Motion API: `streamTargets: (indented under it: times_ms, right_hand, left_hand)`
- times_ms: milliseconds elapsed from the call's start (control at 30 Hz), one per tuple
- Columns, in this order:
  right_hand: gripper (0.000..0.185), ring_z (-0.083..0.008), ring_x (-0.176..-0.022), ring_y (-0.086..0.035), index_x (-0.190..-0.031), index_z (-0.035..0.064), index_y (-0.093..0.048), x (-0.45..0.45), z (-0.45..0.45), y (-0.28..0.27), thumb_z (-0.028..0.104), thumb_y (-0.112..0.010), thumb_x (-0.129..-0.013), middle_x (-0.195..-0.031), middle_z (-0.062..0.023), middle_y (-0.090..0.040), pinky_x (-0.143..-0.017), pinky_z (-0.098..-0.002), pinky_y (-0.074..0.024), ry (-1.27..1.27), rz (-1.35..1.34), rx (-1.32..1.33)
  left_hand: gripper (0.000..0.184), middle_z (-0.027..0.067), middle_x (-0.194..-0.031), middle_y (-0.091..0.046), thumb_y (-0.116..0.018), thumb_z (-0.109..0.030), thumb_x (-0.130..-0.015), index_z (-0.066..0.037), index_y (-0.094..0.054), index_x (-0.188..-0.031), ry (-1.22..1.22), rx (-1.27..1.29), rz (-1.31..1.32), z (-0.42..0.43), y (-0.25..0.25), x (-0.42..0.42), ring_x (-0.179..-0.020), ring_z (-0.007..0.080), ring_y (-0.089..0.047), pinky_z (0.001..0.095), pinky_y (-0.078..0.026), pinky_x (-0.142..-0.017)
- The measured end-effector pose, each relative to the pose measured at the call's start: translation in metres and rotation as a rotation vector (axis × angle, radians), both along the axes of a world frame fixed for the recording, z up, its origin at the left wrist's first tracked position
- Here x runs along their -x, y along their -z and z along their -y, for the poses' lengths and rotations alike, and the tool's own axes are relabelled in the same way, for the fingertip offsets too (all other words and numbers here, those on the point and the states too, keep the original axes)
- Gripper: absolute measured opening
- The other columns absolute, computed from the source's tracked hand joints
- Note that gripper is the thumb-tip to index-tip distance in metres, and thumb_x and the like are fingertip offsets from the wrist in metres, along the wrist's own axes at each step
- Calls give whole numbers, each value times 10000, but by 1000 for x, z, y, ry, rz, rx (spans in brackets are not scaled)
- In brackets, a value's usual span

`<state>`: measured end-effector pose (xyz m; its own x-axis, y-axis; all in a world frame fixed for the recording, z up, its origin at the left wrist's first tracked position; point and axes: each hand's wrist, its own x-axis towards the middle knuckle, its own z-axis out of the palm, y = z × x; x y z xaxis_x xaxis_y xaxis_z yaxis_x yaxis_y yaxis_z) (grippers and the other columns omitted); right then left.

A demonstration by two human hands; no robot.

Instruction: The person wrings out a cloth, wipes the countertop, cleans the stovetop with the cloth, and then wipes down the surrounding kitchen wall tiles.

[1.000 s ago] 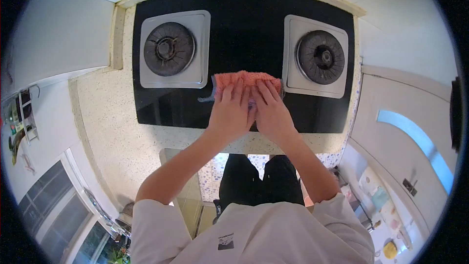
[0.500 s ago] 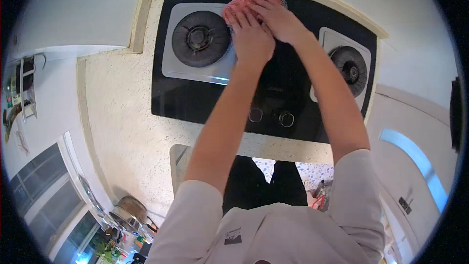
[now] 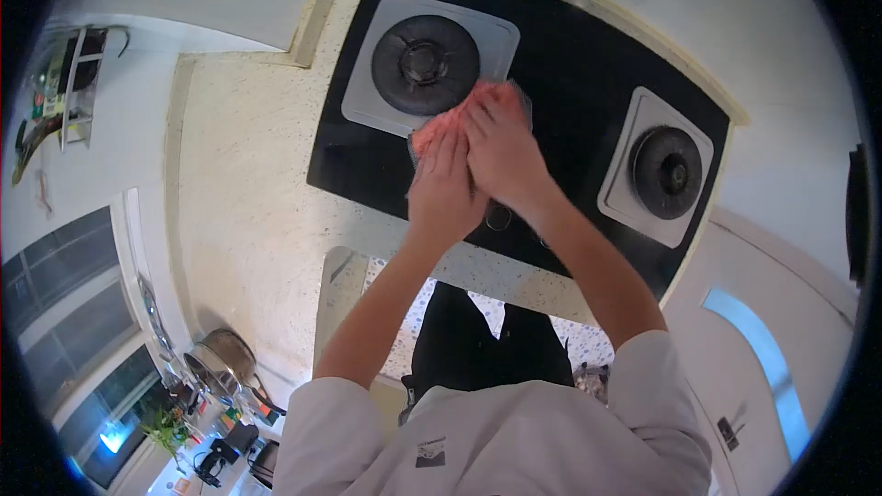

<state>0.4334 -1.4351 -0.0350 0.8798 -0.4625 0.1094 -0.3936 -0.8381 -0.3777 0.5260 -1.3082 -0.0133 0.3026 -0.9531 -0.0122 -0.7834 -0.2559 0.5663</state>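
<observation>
A red cleaning cloth [image 3: 445, 123] with a greyish edge lies bunched on the black gas stove [image 3: 570, 64], at the front right corner of the left burner's metal plate [image 3: 360, 103]. My left hand [image 3: 446, 186] presses on its near left part, fingers close together and pointing away from me. Right beside it, my right hand [image 3: 502, 149] bears down on the cloth's right part with its fingers bent over it. The palms hide some of the cloth. Just in front of the hands shows one control knob [image 3: 498, 216]. The left burner [image 3: 425, 64] sits beyond the cloth.
The right burner [image 3: 666, 173] is to the right on its own plate. A speckled countertop [image 3: 239, 193] runs along the left, with a pot [image 3: 220, 363] farther down. Walls border the stove at the back, and a white door [image 3: 726, 340] stands at the right.
Both hands have drawn the cloth toward me, from the back of the stove to the front right of the left burner. The view has also turned and shifted.
</observation>
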Motion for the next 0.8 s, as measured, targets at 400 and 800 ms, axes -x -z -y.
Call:
streamTargets:
  times_ms: [400,800]
  right_hand:
    - [536,-366,-1393,-519,-1311,-144,-617,-151,-76,-3,196,-519,-908,-1407,-274,-608,-1273,-472,-248,-29,-93,273]
    - [332,-285,-1144,-687,-1110,127,-790,-228,79,-50,261,-556,-915,-1052,-123,-772,-1228,-529,-301,59,-418,159]
  left_hand:
    - [541,279,-1448,-560,-543,-43,-852,72,-590,-1379,50,38,86,-35,19,-190,-1398,437,-487,470,-369,-1196]
    - [420,117,-1393,-655,-507,-225,-1039,-123,-594,-1436,153,-136,-204,134,-40,-251,-1335,312,-584,370,-442,-1130]
